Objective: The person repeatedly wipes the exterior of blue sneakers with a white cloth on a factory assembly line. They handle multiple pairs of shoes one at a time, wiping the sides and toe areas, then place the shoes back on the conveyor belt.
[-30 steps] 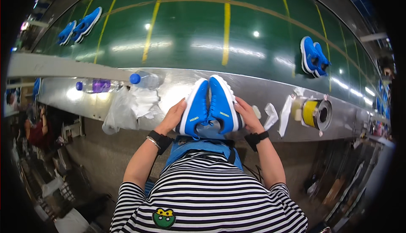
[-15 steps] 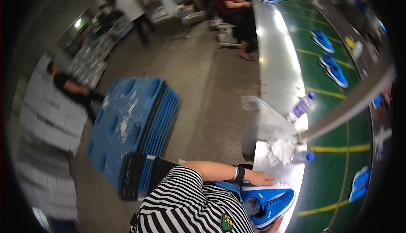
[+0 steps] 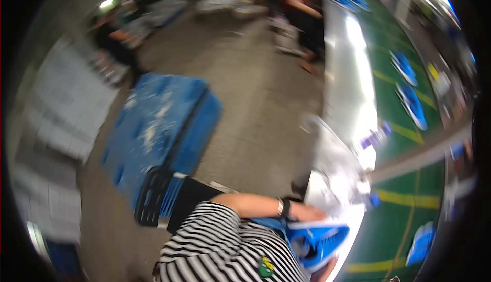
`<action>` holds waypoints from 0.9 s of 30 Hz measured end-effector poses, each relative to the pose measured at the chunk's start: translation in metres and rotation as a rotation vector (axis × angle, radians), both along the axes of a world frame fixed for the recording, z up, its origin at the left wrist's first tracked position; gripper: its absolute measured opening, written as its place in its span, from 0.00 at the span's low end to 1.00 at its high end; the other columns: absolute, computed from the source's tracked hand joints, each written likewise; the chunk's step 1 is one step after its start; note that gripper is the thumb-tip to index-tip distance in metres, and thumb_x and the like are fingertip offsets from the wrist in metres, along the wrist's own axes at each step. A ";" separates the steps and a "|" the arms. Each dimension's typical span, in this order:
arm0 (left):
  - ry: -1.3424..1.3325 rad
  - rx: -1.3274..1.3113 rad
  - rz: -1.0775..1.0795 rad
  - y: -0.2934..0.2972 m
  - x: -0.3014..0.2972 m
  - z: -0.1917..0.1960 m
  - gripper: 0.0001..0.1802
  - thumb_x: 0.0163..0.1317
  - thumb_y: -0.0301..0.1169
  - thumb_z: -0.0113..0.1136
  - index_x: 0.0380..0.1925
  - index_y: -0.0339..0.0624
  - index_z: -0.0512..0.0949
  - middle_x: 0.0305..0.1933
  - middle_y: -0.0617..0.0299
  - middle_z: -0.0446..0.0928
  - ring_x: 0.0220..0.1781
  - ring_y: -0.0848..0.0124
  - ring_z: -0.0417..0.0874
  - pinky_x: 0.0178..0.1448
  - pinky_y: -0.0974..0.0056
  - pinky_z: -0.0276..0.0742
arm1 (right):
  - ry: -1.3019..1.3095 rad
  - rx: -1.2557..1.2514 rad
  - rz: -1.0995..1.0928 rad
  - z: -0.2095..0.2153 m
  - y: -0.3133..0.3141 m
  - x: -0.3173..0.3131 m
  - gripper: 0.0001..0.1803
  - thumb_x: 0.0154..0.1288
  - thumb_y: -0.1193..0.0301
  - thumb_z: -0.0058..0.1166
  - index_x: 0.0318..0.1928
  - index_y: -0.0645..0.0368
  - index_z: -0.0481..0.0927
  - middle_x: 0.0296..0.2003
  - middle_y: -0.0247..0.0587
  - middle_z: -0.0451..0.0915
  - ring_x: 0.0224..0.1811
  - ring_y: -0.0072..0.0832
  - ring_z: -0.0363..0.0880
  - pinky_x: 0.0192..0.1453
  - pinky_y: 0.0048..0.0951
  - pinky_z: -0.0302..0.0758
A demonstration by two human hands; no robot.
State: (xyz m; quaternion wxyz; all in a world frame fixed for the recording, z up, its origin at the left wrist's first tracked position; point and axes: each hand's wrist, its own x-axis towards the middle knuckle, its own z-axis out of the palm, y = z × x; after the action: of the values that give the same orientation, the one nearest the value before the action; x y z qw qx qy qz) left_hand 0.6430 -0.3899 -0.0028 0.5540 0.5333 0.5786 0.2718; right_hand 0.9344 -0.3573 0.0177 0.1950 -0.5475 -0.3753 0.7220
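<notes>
A blue sneaker point(image 3: 322, 241) with a white sole is held at the front of my body, beside the metal bench edge. My left hand point(image 3: 307, 212), with a dark band on its wrist, lies along the sole on the far side, fingers curled against it. At the near side my right hand point(image 3: 327, 271) shows only in part, its fingers wrapped round the lower sole edge. The shoe's opening faces up toward me, with something pale inside it. Motion blurs the picture.
Along the metal bench point(image 3: 348, 72) lie clear plastic bags point(image 3: 332, 164), a purple-labelled bottle point(image 3: 377, 134) and a blue-capped bottle point(image 3: 372, 199). A green conveyor belt point(image 3: 391, 154) carries blue shoes point(image 3: 410, 105). Blue pallets point(image 3: 158, 123) are stacked behind a black chair back point(image 3: 153, 195). Other people are farther off.
The whole view has swung and blurred, so the surroundings sit differently in the picture. The sneaker stays between both my hands, nearly in the same pose.
</notes>
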 end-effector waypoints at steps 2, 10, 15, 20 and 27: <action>-0.208 -0.092 0.020 0.012 0.001 -0.022 0.28 0.70 0.47 0.37 0.59 0.36 0.65 0.60 0.53 0.68 0.60 0.67 0.68 0.65 0.63 0.60 | 0.114 0.174 -0.062 -0.022 0.001 0.006 0.27 0.70 0.66 0.40 0.64 0.68 0.56 0.65 0.47 0.56 0.65 0.34 0.58 0.68 0.32 0.54; -0.241 -0.355 -0.201 0.073 0.030 -0.007 0.32 0.68 0.50 0.40 0.60 0.32 0.63 0.59 0.50 0.68 0.59 0.67 0.69 0.63 0.67 0.62 | 0.007 0.066 -0.453 0.001 -0.023 0.017 0.26 0.69 0.62 0.43 0.62 0.66 0.62 0.55 0.44 0.71 0.55 0.27 0.71 0.58 0.25 0.66; -0.273 -0.535 -0.246 0.086 0.053 -0.009 0.32 0.68 0.50 0.41 0.56 0.30 0.67 0.54 0.51 0.73 0.52 0.69 0.75 0.58 0.68 0.69 | 0.053 0.072 -0.647 -0.013 -0.053 0.030 0.26 0.70 0.61 0.42 0.62 0.65 0.62 0.55 0.42 0.71 0.54 0.27 0.72 0.57 0.26 0.68; -0.307 -0.588 -0.234 0.093 0.055 -0.022 0.33 0.68 0.50 0.41 0.56 0.28 0.67 0.54 0.50 0.73 0.51 0.68 0.76 0.56 0.67 0.71 | 0.079 0.099 -0.775 -0.020 -0.067 0.027 0.25 0.70 0.61 0.41 0.61 0.65 0.64 0.53 0.42 0.72 0.52 0.27 0.73 0.56 0.26 0.70; -0.294 -0.600 -0.194 0.107 0.067 -0.011 0.31 0.68 0.49 0.41 0.58 0.30 0.64 0.54 0.51 0.72 0.51 0.68 0.76 0.56 0.67 0.71 | 0.101 0.162 -0.918 -0.015 -0.068 0.018 0.27 0.69 0.61 0.44 0.61 0.66 0.63 0.53 0.42 0.72 0.53 0.25 0.71 0.57 0.24 0.67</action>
State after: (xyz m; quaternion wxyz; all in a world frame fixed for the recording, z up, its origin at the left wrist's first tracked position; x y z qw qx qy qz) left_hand 0.7096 -0.2826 -0.0141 0.7867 0.3544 0.4935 0.1094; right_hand 0.9525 -0.4252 0.0025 0.5544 -0.6041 -0.1397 0.5552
